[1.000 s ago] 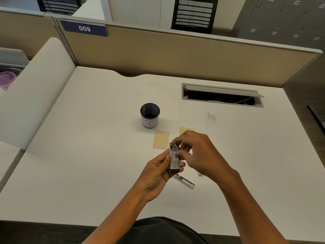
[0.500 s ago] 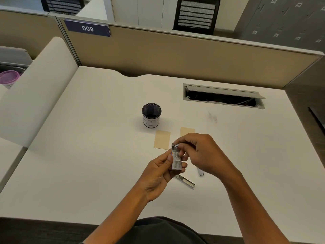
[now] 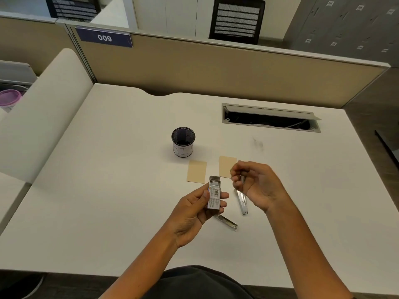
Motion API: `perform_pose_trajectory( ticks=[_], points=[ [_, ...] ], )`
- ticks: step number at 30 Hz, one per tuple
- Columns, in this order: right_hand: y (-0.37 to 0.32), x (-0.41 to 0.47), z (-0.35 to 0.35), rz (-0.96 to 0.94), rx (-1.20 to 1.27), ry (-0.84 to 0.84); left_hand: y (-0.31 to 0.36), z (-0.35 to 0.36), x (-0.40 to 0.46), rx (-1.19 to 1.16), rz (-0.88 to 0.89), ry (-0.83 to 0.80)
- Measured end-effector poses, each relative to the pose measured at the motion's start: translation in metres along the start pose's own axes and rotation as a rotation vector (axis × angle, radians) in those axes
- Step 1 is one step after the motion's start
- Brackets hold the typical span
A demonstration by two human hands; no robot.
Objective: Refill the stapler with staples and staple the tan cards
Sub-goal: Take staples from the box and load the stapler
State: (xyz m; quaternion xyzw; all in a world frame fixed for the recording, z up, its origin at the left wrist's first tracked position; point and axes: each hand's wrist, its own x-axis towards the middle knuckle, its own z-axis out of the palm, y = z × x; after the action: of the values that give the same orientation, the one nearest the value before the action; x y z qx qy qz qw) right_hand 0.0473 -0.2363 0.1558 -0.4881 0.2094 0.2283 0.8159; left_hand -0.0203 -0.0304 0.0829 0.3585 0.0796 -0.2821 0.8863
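a black cup (image 3: 183, 141) stood on the white bench (image 3: 108, 190), off to the left. just in front of it lay two tan cards (image 3: 196, 171), flat, side by side with a small gap. my left hand (image 3: 194, 210) held a little staple box (image 3: 214, 195) upright, thumb on one side and fingers curled round the other. its top flap was open. below it a shiny stapler part (image 3: 226, 222) lay on the bench. another stapler part (image 3: 241, 200) lay next to it, partly under my right hand (image 3: 257, 184). my right hand was up over the bench with fingers curled, pinching a thin strip of staples (image 3: 242, 180). it was apart from the box.
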Motion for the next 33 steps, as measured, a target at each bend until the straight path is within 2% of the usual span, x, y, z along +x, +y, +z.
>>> perform_pose_trajectory(
  ticks=[3,5,11,22,33],
  points=[
    [0.005,0.003,0.006,0.019,-0.286,0.012,0.001,0.003,0.000,0.016,0.009,-0.029],
    [0.008,0.002,0.010,0.034,-0.387,-0.009,0.001,0.003,0.001,0.032,0.013,-0.029],
    [0.015,0.002,0.014,0.011,-0.492,-0.006,0.001,0.002,0.002,0.072,0.019,0.025],
    [0.030,0.002,0.008,-0.308,-0.685,0.011,-0.002,0.002,0.004,0.085,0.028,0.063],
    [0.030,-0.006,0.000,-0.296,-0.758,-0.021,-0.006,0.007,0.008,0.031,0.015,0.125]
  ],
)
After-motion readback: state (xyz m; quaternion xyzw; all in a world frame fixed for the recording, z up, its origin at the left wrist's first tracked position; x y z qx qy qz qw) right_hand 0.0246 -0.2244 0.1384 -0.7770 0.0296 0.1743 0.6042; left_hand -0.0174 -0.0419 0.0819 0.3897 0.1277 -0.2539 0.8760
